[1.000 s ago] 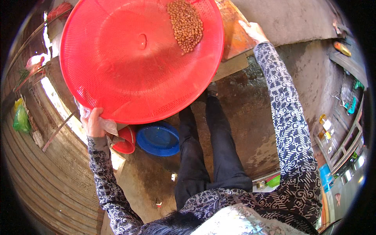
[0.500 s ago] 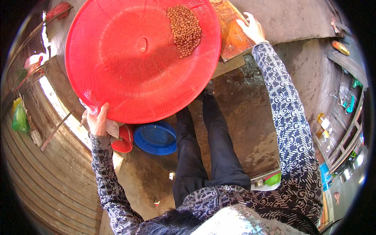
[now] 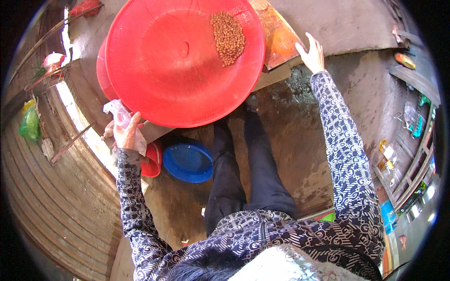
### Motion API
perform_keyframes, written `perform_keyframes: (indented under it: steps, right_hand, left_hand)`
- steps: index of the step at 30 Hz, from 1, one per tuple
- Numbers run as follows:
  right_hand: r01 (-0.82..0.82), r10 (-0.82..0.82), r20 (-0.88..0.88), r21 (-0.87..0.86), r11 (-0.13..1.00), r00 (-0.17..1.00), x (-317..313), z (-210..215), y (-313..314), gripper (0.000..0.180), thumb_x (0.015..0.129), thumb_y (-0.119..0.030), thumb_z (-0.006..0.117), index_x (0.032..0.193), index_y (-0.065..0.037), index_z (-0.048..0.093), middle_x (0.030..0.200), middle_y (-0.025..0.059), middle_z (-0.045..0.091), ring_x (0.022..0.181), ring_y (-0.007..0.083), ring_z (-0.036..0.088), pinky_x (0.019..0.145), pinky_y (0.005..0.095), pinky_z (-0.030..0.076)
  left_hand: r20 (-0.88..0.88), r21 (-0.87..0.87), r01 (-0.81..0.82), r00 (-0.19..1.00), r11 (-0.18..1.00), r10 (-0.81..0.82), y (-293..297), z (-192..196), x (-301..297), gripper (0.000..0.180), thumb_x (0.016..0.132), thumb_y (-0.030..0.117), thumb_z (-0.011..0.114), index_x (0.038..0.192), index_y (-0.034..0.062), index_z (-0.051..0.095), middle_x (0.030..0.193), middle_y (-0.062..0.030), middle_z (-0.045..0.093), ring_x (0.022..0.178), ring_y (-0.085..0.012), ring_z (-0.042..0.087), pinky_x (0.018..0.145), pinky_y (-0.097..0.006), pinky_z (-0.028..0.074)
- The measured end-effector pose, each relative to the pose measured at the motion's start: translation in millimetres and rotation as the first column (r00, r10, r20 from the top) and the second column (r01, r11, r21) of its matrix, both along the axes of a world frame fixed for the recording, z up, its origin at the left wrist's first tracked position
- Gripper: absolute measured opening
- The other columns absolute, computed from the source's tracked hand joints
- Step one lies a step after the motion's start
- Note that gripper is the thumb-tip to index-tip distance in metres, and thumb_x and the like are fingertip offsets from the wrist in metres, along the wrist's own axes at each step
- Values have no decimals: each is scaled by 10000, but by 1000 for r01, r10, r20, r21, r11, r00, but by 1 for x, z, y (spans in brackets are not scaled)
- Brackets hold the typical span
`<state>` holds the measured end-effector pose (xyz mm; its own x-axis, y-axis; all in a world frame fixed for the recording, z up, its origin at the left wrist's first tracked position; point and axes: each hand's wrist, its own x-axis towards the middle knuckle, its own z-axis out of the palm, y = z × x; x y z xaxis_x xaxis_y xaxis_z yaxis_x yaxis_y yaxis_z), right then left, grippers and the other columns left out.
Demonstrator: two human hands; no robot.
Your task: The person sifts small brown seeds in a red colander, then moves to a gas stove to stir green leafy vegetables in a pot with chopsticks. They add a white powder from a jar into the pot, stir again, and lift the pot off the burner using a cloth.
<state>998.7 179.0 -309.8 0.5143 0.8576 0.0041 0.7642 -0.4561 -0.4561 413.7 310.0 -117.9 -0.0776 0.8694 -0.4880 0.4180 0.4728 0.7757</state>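
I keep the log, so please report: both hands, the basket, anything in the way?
Left hand holding pale plastic bag. Right hand open, near stained board. Red basket bearing brown pieces, right of centre. Possibly in way: blue basin.

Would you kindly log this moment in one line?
left hand: holds plastic bag; right hand: open, empty; red basket: brown pieces, right side

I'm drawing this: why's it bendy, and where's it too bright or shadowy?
Head view: the fisheye lens bends edges and blackens corners; head view: glare whitens a long strip at left, and shadow dims part of the red perforated basket.
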Motion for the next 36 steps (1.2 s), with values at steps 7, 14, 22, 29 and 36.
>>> perform_keyframes:
  steps: [7,14,22,29,36]
  right_hand:
    - [-49,48,15,3,999,999,-30,34,-13,608,813,-354,700,1319,-94,486,1272,196,517,1203,370,462,1022,455,384]
    - [3,-2,9,-66,998,1000,-87,73,-70,554,815,-315,694,1294,-116,501,1263,169,506,1167,361,463,1006,450,389]
    - [10,-15,-25,-183,983,1000,-96,57,-99,531,812,-327,693,1268,-114,522,1252,169,508,1169,365,461,1005,452,393]
    - [16,-36,-67,-288,958,997,-112,49,-108,515,811,-358,685,1244,-121,540,1249,154,515,1174,348,464,996,448,401]
    - [-16,-10,-85,-302,953,996,-136,57,-102,504,812,-368,675,1235,-122,552,1232,143,536,1175,348,466,998,439,399]
  left_hand:
    - [-25,186,147,989,971,-145,-2,-89,-30,443,740,144,764,1133,23,599,1008,-78,672,818,-194,649,728,-332,536]
    - [-321,103,232,928,967,-188,-26,-58,-50,325,704,185,703,969,2,657,860,-110,694,790,-223,657,744,-343,511]
    - [-520,-64,237,821,969,-235,-39,-84,-73,433,718,280,705,1054,13,648,971,-145,697,894,-266,668,813,-358,505]
    - [-569,-73,215,793,974,-218,-45,-84,-66,457,720,325,703,1076,42,651,996,-166,692,954,-307,658,846,-372,496]
    - [-540,-56,257,805,965,-245,-52,-81,-68,650,681,408,777,1186,38,604,1106,-163,661,1016,-271,632,880,-360,482]
